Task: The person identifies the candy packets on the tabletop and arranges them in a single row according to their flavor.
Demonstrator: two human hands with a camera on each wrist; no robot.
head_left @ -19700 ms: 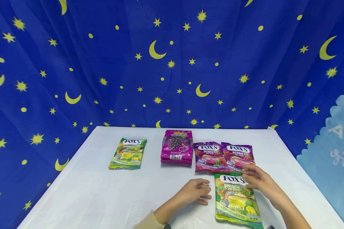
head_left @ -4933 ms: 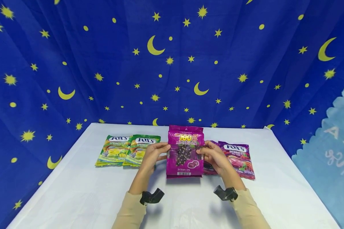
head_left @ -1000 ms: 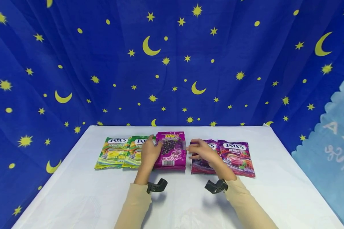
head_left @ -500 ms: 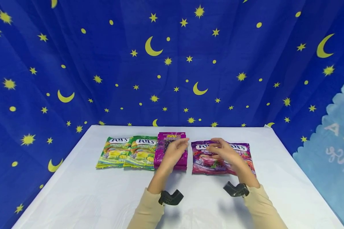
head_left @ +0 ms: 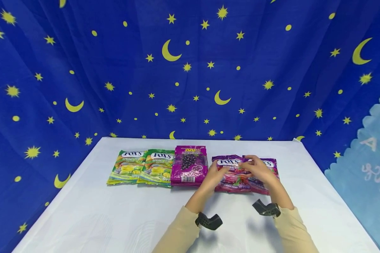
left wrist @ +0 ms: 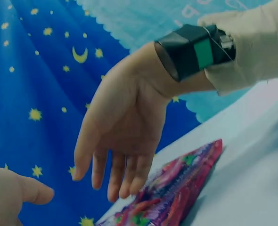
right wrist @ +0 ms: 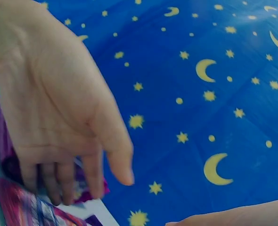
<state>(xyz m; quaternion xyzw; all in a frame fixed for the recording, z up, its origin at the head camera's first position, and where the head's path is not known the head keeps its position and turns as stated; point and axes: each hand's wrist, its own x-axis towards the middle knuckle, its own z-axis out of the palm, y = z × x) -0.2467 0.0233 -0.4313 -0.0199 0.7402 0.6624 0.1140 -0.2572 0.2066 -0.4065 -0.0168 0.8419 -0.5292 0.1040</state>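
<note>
Two purple-red Fox's Berries candy bags lie overlapping on the right of the table. My left hand [head_left: 213, 178] is at the left edge of the left berries bag [head_left: 232, 179], thumb over its front. My right hand [head_left: 260, 171] is over the place where that bag meets the right berries bag [head_left: 270, 164], hiding part of both. In the left wrist view the fingers of my right hand [left wrist: 125, 108] point down, loose, above a bag. The right wrist view shows my left hand [right wrist: 59, 94] with fingers extended downward and nothing gripped.
Left of the hands lies a magenta blackcurrant candy bag [head_left: 189, 167]. Two green Fox's Spring Tea bags, the nearer one [head_left: 158, 168] and the far-left one [head_left: 126, 168], lie beside it in the row. A blue star-patterned curtain [head_left: 190, 105] backs the white table [head_left: 120, 218].
A green bag has moved from front right to the left pair. The magenta bag, held up earlier, lies beside them. Both hands have left it and moved right to the berries bags.
</note>
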